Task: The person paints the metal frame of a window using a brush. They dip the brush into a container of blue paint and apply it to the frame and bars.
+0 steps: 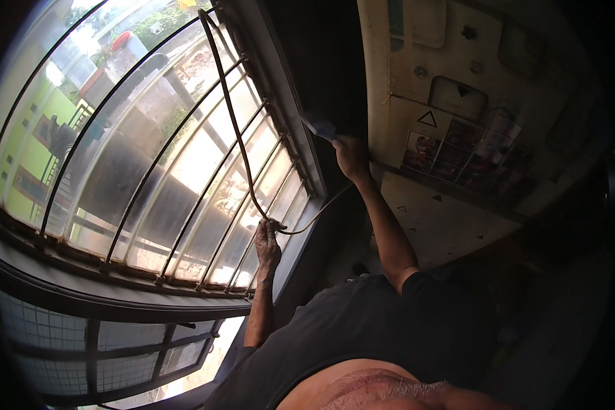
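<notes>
A long brownish cable (pixel 236 130) hangs slack from the top of the barred window (pixel 164 157) and passes through my left hand (pixel 268 247). The fingers of that hand are closed on it, close to the window bars. Past the hand, the cable curves right and up into shadow. Farther up, my right hand (pixel 352 158) is raised beside the dark window frame (pixel 295 89), closed around a small flat grey-blue object (pixel 319 127). Blur and shade hide its kind. Its far end lies by the frame; I cannot tell whether they touch.
Dark bars cross the window, and a lower pane with a grid (pixel 126 348) sits below its sill. To the right stands a pale cabinet-like panel (pixel 389 61) with stuck-on pictures (pixel 451 150) and small triangles. Deep shadow covers the far right.
</notes>
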